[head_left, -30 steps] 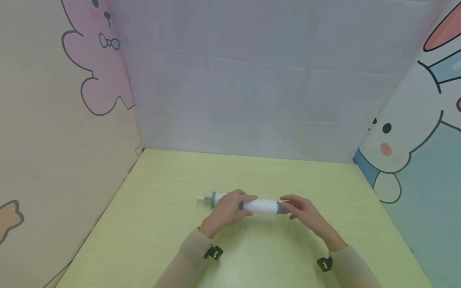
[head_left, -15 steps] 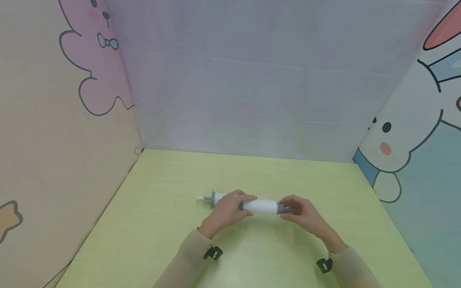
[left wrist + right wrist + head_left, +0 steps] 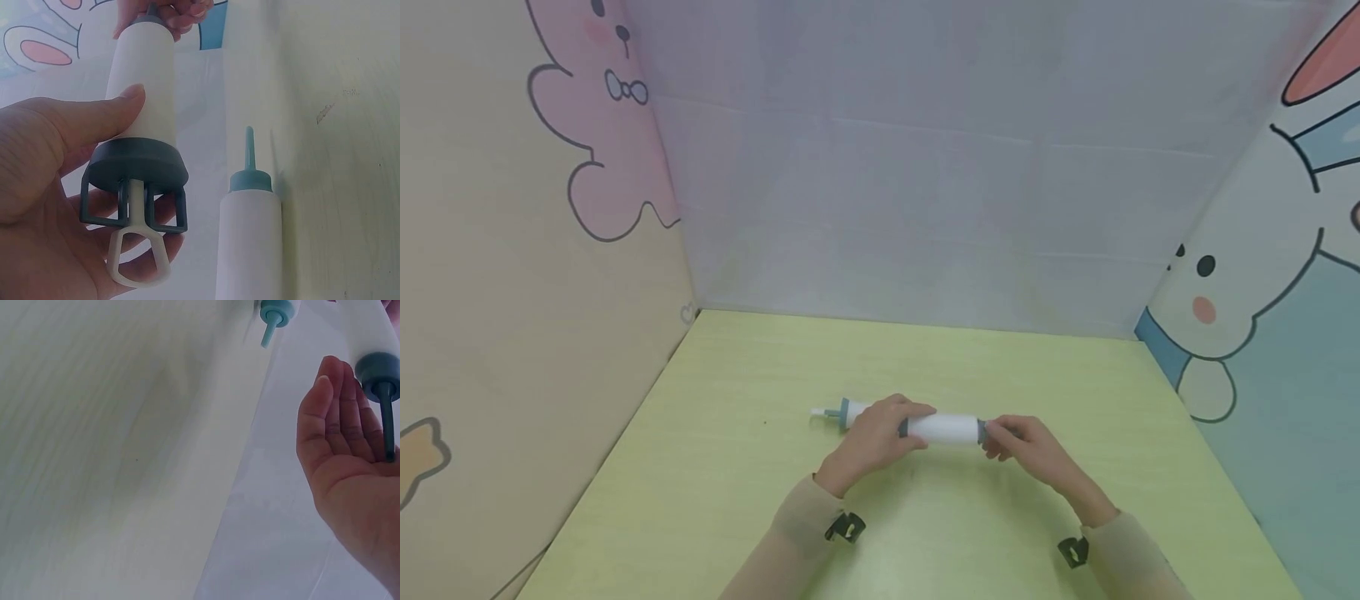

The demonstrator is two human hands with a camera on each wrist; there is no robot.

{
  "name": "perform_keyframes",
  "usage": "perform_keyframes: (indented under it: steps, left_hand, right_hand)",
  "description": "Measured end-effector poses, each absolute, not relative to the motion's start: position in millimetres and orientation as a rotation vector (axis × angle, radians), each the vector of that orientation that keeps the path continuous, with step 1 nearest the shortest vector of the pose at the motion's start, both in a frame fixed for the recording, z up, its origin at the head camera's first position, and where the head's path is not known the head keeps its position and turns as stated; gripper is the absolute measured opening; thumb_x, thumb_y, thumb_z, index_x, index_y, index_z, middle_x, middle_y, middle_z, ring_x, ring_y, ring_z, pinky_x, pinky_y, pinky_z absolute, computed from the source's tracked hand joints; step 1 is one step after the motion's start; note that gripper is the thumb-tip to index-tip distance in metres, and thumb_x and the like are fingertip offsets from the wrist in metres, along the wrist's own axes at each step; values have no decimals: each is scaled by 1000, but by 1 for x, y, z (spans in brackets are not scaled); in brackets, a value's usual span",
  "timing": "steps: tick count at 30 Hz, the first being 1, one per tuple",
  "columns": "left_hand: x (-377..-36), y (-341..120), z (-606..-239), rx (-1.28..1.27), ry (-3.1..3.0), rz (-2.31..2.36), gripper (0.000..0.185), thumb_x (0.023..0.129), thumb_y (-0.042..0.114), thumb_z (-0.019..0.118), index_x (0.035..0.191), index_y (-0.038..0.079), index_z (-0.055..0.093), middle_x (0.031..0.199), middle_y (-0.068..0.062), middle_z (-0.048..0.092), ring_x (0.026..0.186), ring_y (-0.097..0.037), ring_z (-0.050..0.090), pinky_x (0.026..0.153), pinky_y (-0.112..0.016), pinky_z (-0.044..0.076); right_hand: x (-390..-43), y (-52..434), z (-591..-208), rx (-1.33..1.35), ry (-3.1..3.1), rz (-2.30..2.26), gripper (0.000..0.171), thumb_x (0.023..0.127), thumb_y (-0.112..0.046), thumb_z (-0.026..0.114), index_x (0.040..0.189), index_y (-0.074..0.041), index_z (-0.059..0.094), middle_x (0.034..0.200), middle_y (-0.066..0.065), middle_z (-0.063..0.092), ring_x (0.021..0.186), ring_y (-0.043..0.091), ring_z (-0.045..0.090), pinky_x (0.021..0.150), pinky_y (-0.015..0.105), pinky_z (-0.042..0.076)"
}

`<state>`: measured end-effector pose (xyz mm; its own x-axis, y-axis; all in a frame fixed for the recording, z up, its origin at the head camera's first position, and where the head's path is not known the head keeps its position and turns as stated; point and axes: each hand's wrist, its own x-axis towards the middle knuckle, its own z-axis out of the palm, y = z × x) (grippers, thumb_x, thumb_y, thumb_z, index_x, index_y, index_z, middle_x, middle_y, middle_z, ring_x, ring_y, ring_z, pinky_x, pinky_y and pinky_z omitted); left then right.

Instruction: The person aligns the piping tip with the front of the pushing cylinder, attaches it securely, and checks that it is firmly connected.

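Observation:
My left hand (image 3: 876, 435) holds a white syringe (image 3: 943, 429) lengthwise, thumb on its barrel and fingers behind it. At one end are a dark grey-blue collar (image 3: 134, 162) with square finger loops and a white plunger ring (image 3: 139, 259). The other end has a dark nozzle cap (image 3: 380, 372) with a long thin tip. Thumb and fingers of my right hand (image 3: 1033, 446) pinch at this cap. A second white syringe (image 3: 250, 244) with a teal nozzle lies on the table beside the left hand; in the head view the hand hides most of it.
The pale yellow-green table (image 3: 760, 517) runs to a plain whitish back wall (image 3: 880, 208). Side walls with a pink bear (image 3: 617, 150) and a white rabbit (image 3: 1225, 308) stand left and right.
Half a second ago the right fingers were spread around the nozzle with its tip showing; now they have closed in on the cap. The left hand and the second syringe have stayed put.

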<state>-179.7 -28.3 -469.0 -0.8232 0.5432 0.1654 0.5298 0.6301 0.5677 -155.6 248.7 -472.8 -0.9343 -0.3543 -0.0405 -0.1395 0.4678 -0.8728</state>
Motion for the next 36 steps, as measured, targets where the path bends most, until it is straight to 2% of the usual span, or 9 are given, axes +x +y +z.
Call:
perform_keyframes:
  steps: [4,10,14,17,20,28,36]
  left_hand:
    - [-179,-29,-469,919,2824,974,44,81,31,73,124,28,61,114,2,62,96,-13,58,81,-30,48]
    - [-179,-30,-469,905,2831,959,45,82,32,72,125,29,60,114,2,62,96,-12,58,80,-30,48]
    - [-179,-30,-470,909,2847,946,45,81,33,72,124,29,60,113,1,62,93,-12,58,77,-29,48]
    - [-179,-30,-470,909,2861,931,44,81,34,72,124,30,61,112,1,62,92,-12,58,74,-28,47]
    - [-179,-30,-469,912,2862,930,44,81,34,72,124,30,61,112,1,62,91,-12,58,74,-29,47]
    - [-179,-28,-471,928,2863,935,44,81,34,72,124,30,61,111,1,62,92,-12,58,74,-29,47]
    - [-179,-26,-472,932,2849,923,44,82,33,72,125,31,60,114,1,61,94,-13,58,76,-29,48]
  right_hand:
    - [-155,247,-470,-353,2498,-1471,39,100,-33,44,104,0,64,94,20,65,82,30,65,71,34,54]
    - [-156,248,-468,-282,2494,-1540,39,99,-34,44,116,-2,59,108,17,63,88,27,66,74,35,54]
    - [-155,249,-471,-345,2499,-1578,37,93,-28,59,121,-4,55,116,17,60,93,24,65,76,32,54]
    - [-155,249,-473,-450,2466,-1622,48,83,-18,71,123,-1,52,119,19,57,96,25,64,77,30,54]
    - [-154,248,-475,-533,2426,-1663,51,78,-13,75,121,1,51,117,21,57,95,26,65,77,29,54]
    - [-154,246,-477,-587,2510,-1607,31,85,-14,69,112,-2,59,108,17,62,93,17,65,76,28,54]
    - [-151,245,-468,-466,2549,-1426,25,96,-18,53,108,2,62,97,19,67,82,32,65,69,37,53]
